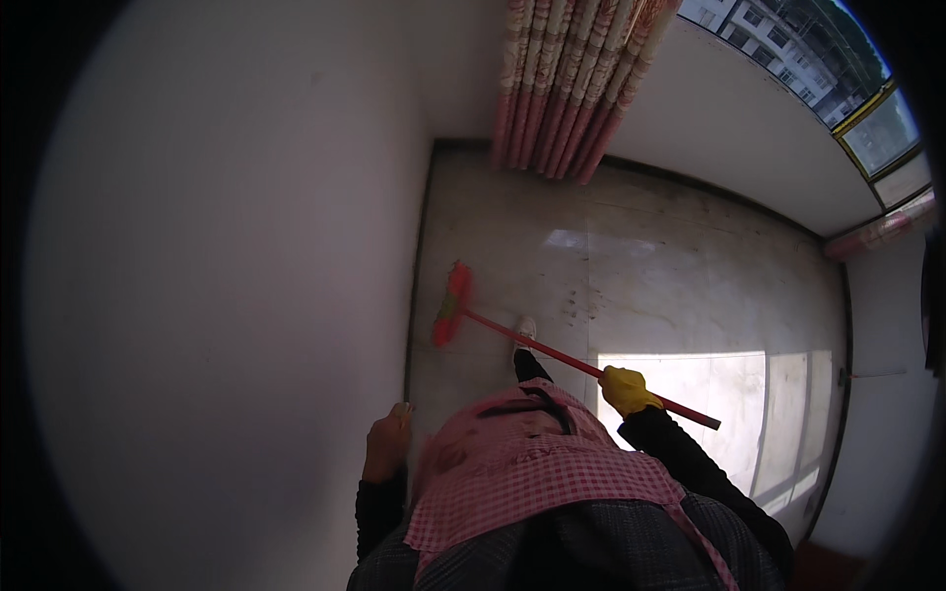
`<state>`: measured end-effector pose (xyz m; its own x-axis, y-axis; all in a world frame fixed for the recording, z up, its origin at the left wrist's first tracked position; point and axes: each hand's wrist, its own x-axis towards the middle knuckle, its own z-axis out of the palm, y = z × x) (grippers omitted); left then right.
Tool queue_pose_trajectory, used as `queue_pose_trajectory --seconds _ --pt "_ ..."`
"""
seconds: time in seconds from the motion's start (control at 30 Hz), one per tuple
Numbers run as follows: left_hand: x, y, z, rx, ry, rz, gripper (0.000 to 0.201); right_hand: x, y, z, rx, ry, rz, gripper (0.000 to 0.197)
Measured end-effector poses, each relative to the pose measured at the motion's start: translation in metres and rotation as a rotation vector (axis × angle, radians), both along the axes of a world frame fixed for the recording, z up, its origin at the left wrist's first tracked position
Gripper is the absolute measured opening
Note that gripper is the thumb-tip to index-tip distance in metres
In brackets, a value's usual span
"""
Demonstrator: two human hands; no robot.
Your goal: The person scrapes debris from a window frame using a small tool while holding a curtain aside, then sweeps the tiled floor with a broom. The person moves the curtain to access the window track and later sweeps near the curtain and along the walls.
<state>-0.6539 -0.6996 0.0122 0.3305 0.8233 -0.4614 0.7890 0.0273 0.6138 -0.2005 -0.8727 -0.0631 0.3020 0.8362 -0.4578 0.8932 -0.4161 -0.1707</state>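
My right hand (629,391), in a yellow glove, is closed round the red handle of a broom (537,345). The handle's end sticks out past the glove on the right. At the other end, the broom's red head with a greenish strip, slightly blurred, is at the floor near the left wall. Bare and held low beside that wall, my left hand (387,438) has its fingers curled together. A small pale spot shows at its fingertips, too small to name. A pink checked apron (542,473) covers my front, and one light shoe (525,333) shows beside the broom handle.
A white wall (246,295) runs close along my left. Pink patterned curtains (562,89) hang at the far wall, with a yellow-framed window (877,133) at the upper right. The pale tiled floor (522,217) bears dark specks, and sunlight falls on its right part.
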Motion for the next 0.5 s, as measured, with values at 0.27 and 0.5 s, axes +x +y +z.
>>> queue_pose_trajectory --seconds 0.27,0.5 --pt "0.038 0.022 0.034 -0.006 0.061 0.185 0.027 0.062 0.244 -0.08 0.261 -0.02 0.247 0.017" --pt "0.111 0.07 0.047 -0.065 0.01 0.224 0.025 0.128 0.311 -0.108 -0.105 0.094 -0.028 0.025"
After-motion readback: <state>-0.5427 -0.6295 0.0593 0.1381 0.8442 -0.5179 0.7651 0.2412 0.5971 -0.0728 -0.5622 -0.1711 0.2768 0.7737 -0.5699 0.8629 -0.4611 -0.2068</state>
